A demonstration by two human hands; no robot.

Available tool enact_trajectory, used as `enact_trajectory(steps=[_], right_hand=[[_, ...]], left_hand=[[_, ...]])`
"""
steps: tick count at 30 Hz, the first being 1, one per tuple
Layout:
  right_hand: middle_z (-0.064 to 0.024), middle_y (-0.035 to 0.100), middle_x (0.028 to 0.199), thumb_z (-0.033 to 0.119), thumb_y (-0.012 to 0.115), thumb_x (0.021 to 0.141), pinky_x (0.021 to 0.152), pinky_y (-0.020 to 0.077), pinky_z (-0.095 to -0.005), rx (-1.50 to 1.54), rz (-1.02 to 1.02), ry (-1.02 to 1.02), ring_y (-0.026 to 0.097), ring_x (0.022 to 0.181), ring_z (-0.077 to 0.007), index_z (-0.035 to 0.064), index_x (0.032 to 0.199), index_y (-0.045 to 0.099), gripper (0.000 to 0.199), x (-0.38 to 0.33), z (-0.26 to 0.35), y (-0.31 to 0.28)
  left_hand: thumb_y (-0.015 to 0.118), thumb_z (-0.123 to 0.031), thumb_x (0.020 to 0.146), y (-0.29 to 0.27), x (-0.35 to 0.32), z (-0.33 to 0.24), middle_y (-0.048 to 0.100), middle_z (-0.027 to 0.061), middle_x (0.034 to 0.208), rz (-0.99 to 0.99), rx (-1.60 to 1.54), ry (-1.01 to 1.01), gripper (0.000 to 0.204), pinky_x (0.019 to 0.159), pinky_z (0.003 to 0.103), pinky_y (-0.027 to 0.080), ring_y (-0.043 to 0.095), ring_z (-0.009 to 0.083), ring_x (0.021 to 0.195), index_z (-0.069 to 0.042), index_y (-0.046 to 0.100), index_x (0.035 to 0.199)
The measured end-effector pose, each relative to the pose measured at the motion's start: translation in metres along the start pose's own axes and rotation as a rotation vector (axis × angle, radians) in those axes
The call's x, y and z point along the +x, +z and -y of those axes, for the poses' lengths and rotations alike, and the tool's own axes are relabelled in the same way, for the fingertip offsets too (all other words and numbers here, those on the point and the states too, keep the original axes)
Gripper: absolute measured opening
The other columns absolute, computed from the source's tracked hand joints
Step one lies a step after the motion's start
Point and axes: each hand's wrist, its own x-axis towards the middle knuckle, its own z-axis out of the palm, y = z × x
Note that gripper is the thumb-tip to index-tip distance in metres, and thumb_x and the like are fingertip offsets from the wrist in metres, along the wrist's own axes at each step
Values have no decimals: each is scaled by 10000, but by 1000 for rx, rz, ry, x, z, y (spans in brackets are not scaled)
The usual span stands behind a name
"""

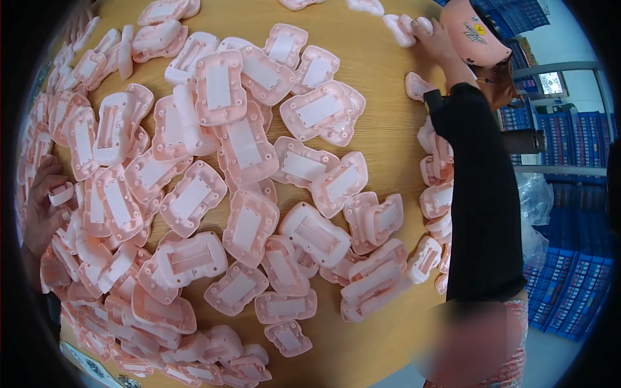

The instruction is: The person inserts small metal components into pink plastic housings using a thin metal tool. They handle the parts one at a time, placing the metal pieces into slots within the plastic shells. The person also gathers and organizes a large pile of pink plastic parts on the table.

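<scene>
Pink plastic shells (251, 227) all over tan tbl (388, 129); blk sleeve (485, 207) at R.

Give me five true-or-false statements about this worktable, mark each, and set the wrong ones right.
1. Pink plastic shells lie scattered and heaped on the wood-grained table. True.
2. The helmet is beside the left hand. False: it is near the right hand.
3. The right arm's sleeve is black. True.
4. The blue stacks stand along the picture's left side. False: they stand on the right.
5. The left hand's fingers are on a small pink piece. True.
</scene>
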Motion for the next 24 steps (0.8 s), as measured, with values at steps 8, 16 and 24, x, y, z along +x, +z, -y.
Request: enact_trajectory(steps=[8,16,24], right_hand=[[-179,367,1597,533,450,955,1166,345,-447,-209,293,-174,399,1426,-416,403,1477,439,538,-22,39,-18],[-225,557,1413,604,657,864,1084,425,-447,335,221,-204,518,1332,-366,79,1444,499,798,-180,194,-87],[-167,692,1227,556,553,952,1009,485,-514,-330,-78,332,634,1177,-374,147,1308,632,548,-109,-8,-67]], left_hand=[[804,-644,748,-7,-4,2,409,183,1508,-28,57,41,784,1205,452,268,260,331,1512,-31,610,1196],[828,-624,732,7,2,4,415,205,1514,-12,-81,3,786,1212,469,252,244,345,1524,-21,613,1187],[783,-542,803,-1,0,6,370,176,1558,-3,-72,42,719,1211,481,270,258,335,1517,-30,584,1267]])
